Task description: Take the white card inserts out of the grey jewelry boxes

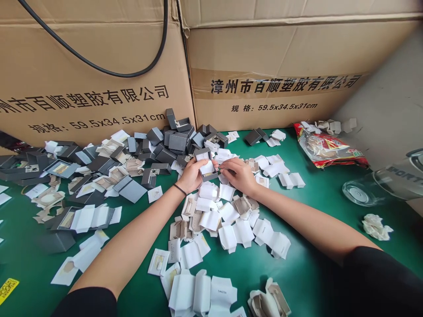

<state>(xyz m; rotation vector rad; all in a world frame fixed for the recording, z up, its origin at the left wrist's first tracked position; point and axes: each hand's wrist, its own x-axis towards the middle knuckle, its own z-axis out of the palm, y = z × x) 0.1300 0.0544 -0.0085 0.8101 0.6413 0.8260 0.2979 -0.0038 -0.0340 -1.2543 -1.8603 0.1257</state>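
Observation:
My left hand [192, 176] is closed round a small dark grey box [209, 177], held tilted above the pile. A white paper insert [206, 167] shows inside the box. My right hand [239, 176] is at the box's right side, fingers bent together with their tips near the insert; what they grip, if anything, is hidden. Under and in front of both hands lies a spread of folded white card inserts [209, 220], some showing brown undersides. Left of my left hand are many dark grey boxes [178, 141], several standing open, mixed with loose inserts.
Two large cartons [271, 66] stand behind the green tabletop [317, 207], and a black cable [132, 75] hangs before the left one. To the right are a red snack bag [327, 147], a transparent container [358, 193] lying on its side and crumpled paper [377, 226].

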